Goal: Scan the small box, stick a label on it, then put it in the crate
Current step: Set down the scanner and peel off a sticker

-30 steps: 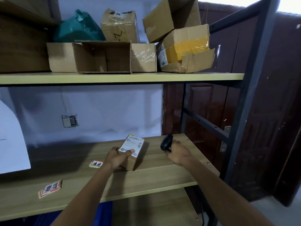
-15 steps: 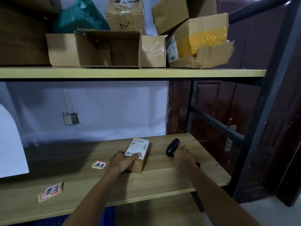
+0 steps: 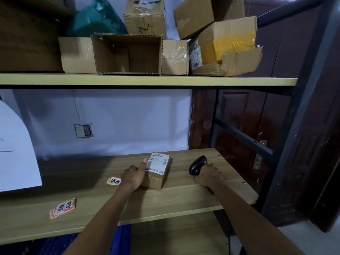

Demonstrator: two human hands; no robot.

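A small cardboard box [image 3: 156, 173] with a white shipping label on top lies on the wooden shelf [image 3: 184, 199]. My left hand [image 3: 134, 174] grips its left side, thumb on the label. My right hand [image 3: 207, 175] holds a black barcode scanner [image 3: 197, 165] just above the shelf to the right of the box, its head turned toward the box. A single red-and-white label [image 3: 114, 180] lies left of my left hand. A stack of the same labels [image 3: 63, 207] sits near the front left. A blue crate [image 3: 121, 236] shows under the shelf edge.
The upper shelf [image 3: 147, 80] carries several cardboard boxes, one open toward me [image 3: 127, 54], and a teal bag [image 3: 95, 19]. A white sheet [image 3: 16, 153] hangs at the left. The black rack post [image 3: 301, 111] and a dark wooden door [image 3: 322, 144] stand to the right.
The box has come down from a tilted hold to lie flat on the shelf. My right hand has lowered the scanner to the shelf, away from the box.
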